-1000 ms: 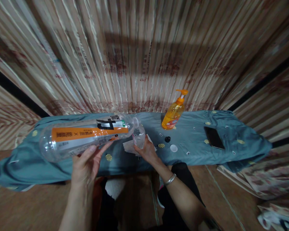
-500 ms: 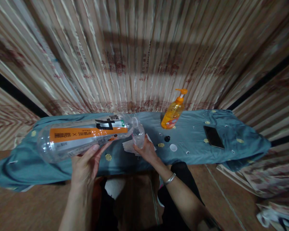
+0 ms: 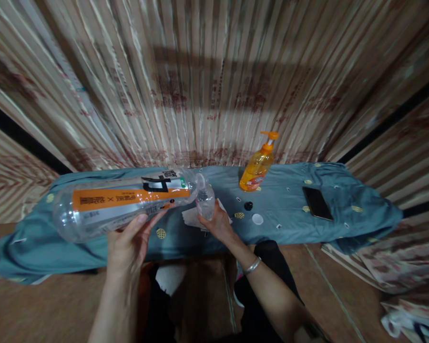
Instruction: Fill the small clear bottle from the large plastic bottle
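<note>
My left hand (image 3: 130,238) grips a large clear plastic bottle (image 3: 110,205) with an orange and silver label, from below. The bottle lies nearly level, its mouth pointing right. My right hand (image 3: 217,220) is closed around a small clear bottle (image 3: 205,202), which stands roughly upright with its top against the big bottle's mouth. Whether liquid runs between them I cannot tell. Beneath the small bottle a white tissue (image 3: 191,218) lies on the cloth, partly covered by my right hand.
On the blue-green cloth (image 3: 279,209) stand a pump bottle (image 3: 255,171) of orange liquid and, nearer, a small black cap (image 3: 248,206) and a white round lid (image 3: 257,219). A black phone (image 3: 317,203) lies farther right. A striped curtain (image 3: 214,85) hangs behind.
The large bottle's base has shifted very slightly left and down. Both hands keep their hold, and nothing else has visibly moved.
</note>
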The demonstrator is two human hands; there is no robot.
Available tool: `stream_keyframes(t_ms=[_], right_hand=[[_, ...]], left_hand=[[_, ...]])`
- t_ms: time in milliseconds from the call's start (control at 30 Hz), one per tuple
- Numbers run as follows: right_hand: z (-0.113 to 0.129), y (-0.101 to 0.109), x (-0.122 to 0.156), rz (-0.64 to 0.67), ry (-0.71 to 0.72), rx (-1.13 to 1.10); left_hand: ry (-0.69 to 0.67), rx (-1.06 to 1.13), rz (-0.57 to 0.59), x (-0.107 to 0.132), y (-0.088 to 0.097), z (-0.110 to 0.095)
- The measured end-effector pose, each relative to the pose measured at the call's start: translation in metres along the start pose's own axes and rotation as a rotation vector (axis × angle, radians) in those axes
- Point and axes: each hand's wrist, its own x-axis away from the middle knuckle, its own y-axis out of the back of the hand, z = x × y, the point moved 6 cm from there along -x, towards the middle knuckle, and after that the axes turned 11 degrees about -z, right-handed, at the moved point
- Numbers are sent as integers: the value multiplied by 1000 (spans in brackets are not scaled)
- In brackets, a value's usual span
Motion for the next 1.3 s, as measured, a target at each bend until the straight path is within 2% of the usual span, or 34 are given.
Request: stream_keyframes(t_ms=[767,1300], right_hand=[[0,-4,1,-20,7,21],[3,-1,2,-5,1,8]], left_hand=[[-32,13,61,-1,-3,-2],[-15,24,40,-5,1,2]])
